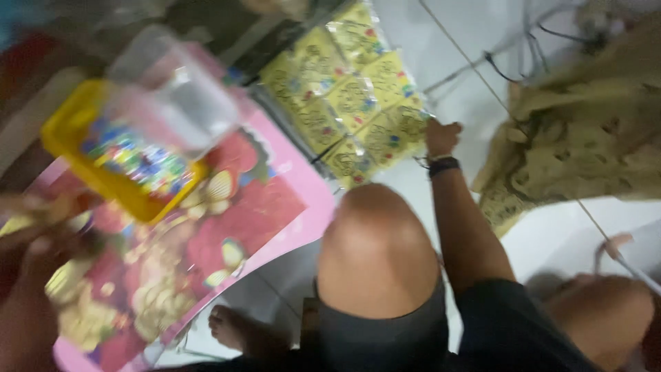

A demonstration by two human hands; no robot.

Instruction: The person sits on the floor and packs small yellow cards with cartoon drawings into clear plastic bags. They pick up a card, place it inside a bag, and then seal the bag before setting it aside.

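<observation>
At the centre right of the frame the right hand (441,138), a dark band at its wrist, has its fingers closed on the lower corner of a clear pack of yellow printed packets (351,96) lying on the white tiled floor (551,234). At the lower left, the blurred left hand (31,275) seems to rest on a pink and red printed sheet (227,227), and I cannot tell how its fingers stand. Above it, at the upper left, a yellow tray of coloured beads (117,155) sits under a clear plastic container (175,93).
</observation>
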